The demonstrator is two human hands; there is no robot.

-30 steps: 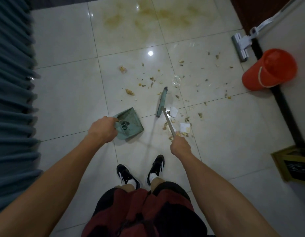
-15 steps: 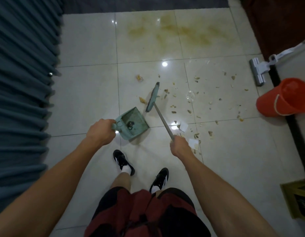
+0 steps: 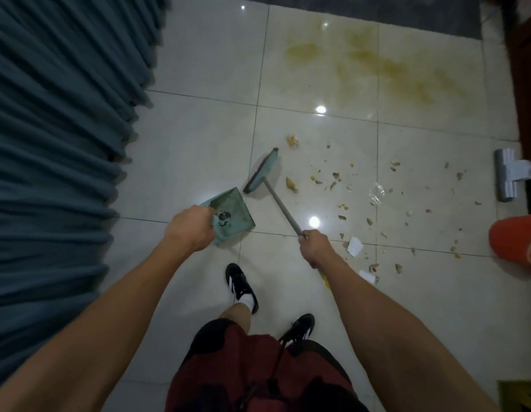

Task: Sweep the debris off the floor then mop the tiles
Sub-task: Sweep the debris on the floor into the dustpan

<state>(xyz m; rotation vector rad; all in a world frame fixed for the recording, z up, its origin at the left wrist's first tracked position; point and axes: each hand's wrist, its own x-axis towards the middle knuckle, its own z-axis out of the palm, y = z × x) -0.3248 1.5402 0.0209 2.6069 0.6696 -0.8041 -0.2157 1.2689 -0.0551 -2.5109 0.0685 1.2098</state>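
Left hand (image 3: 190, 228): clenched round the handle of the green dustpan (image 3: 232, 216), pan low over the tiles (image 3: 199, 138).
Right hand (image 3: 315, 247): gripping the broom (image 3: 262, 171) shaft; head on the floor just beyond the pan's mouth.
Debris (image 3: 335, 176): crumbs and paper scraps scattered right of the broom.
Stain (image 3: 377, 63): yellowish, far tiles.
Mop (image 3: 505, 178), orange bucket (image 3: 515, 243): right edge.
Curtain (image 3: 56, 129): left.

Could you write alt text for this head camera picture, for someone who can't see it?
Seen from above, a person's left hand holds a green dustpan and the right hand a broom on pale tiles. Crumbs lie scattered to the right, near a yellowish stain, an orange bucket and a mop head.
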